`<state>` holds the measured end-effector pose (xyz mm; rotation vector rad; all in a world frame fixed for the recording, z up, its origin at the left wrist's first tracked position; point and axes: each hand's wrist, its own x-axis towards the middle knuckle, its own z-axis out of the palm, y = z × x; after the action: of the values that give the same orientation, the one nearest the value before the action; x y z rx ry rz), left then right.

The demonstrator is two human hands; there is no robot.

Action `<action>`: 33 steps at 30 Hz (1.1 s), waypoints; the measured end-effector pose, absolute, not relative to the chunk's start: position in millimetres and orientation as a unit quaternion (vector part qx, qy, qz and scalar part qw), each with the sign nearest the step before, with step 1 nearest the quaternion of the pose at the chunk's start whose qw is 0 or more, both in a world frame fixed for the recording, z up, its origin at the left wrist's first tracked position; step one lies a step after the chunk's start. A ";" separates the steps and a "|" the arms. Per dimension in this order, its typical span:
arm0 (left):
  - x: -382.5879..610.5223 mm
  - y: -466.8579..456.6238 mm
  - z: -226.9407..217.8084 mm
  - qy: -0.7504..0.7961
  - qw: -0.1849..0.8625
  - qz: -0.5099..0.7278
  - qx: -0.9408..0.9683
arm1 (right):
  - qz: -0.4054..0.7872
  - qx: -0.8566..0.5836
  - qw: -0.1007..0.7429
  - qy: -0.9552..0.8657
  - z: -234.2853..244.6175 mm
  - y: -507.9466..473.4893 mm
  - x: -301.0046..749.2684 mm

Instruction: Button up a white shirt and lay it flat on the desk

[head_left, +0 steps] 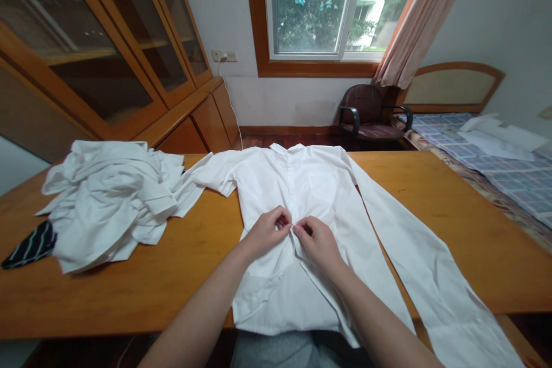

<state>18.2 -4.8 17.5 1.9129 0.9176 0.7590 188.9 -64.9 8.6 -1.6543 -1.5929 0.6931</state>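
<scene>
A white long-sleeved shirt (319,184) lies front side up, its collar toward the far edge of the table. Both hands meet at the middle of its front opening. My left hand (271,229) pinches one edge of the opening. Just beside it, my right hand (317,240) pinches the other edge, the fingertips almost touching. Any button between the fingers is too small to make out. Below the hands the front edges spread apart. One sleeve stretches left to a heap of clothes; the other runs down to the right, past the near table edge.
A heap of crumpled white clothes (116,201) sits on the left of the wooden table (207,264), with a dark striped cloth (32,244) poking out. Beyond are a glass-fronted cabinet (107,40), an armchair (366,112) and a bed (495,155) on the right.
</scene>
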 end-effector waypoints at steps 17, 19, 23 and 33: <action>15.9 -2.3 12.4 0.372 0.439 0.314 0.756 | 0.270 -0.630 0.396 -0.611 7.5 -64.5 191.5; 15.9 -2.5 12.5 0.373 0.437 0.309 0.757 | 0.266 -0.629 0.395 -0.615 8.1 -64.7 190.6; 15.5 -2.8 11.4 0.373 0.436 0.308 0.758 | 0.262 -0.641 0.380 -0.613 8.7 -64.8 189.0; 15.7 -2.9 12.1 0.367 0.439 0.301 0.763 | 0.281 -0.635 0.382 -0.610 5.8 -64.2 190.4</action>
<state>15.7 -2.9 12.1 1.8955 0.9130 0.7482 190.4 -64.2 5.8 -1.6202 -1.5572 0.7168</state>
